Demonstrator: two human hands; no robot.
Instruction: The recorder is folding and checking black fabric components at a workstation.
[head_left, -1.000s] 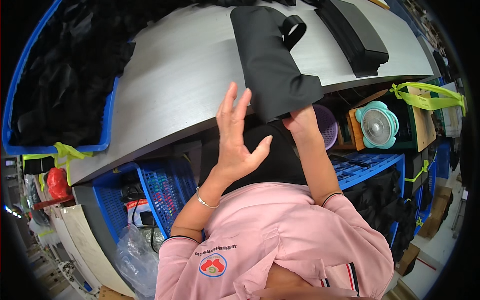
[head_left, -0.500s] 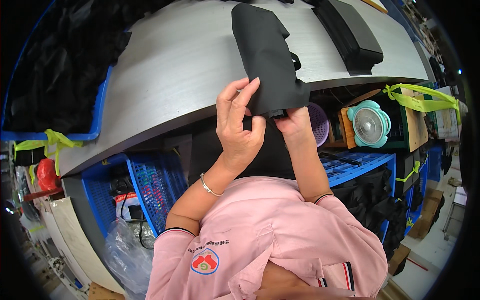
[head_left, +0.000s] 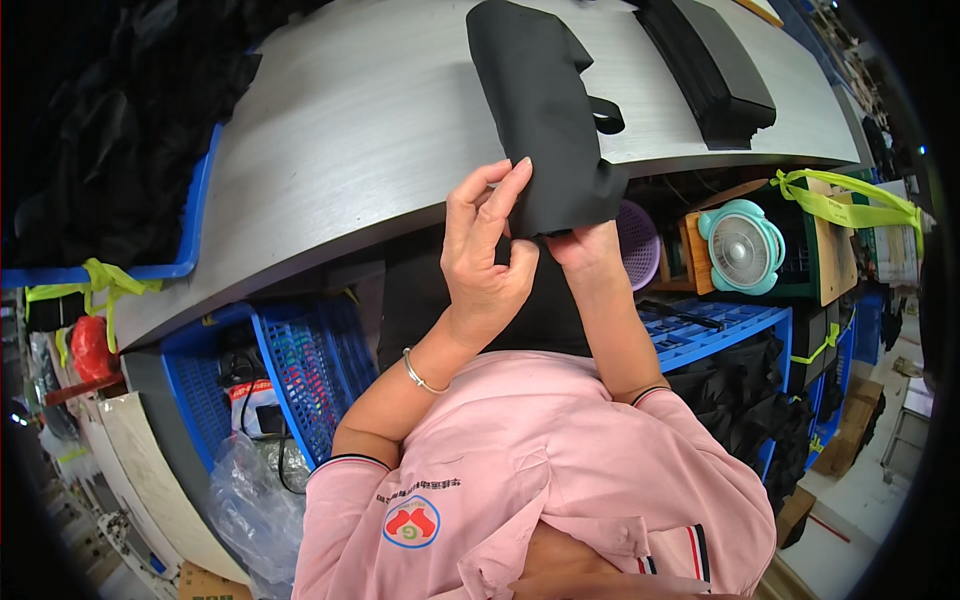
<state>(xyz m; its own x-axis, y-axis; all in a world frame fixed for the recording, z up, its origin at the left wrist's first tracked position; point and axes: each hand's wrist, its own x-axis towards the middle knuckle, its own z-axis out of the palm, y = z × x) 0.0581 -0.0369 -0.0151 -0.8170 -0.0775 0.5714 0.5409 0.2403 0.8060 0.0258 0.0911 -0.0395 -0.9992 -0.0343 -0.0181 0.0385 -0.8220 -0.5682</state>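
Note:
A long black fabric piece (head_left: 545,120), folded or sewn into a sleeve-like shape, reaches from my hands out over the grey table (head_left: 330,130). A small black strap loop (head_left: 606,116) sticks out from its right side. At its left near edge, my left hand (head_left: 488,235) has two fingertips on the fabric, the thumb bent below them. My right hand (head_left: 588,246) grips the near end from underneath, most of its fingers hidden by the cloth. A stack of flat black pieces (head_left: 712,75) lies farther right on the table.
Black fabric fills a blue crate (head_left: 190,235) at the far left. Below the table stand a blue basket (head_left: 315,370) on the left, and a purple basket (head_left: 640,245) and teal fan (head_left: 745,247) on the right. Another blue crate (head_left: 715,335) with black fabric is by my right arm.
Both hands have shifted slightly right with the fabric piece. Its strap loop now stands out farther from the side, and the near end hangs lower over my right fingers.

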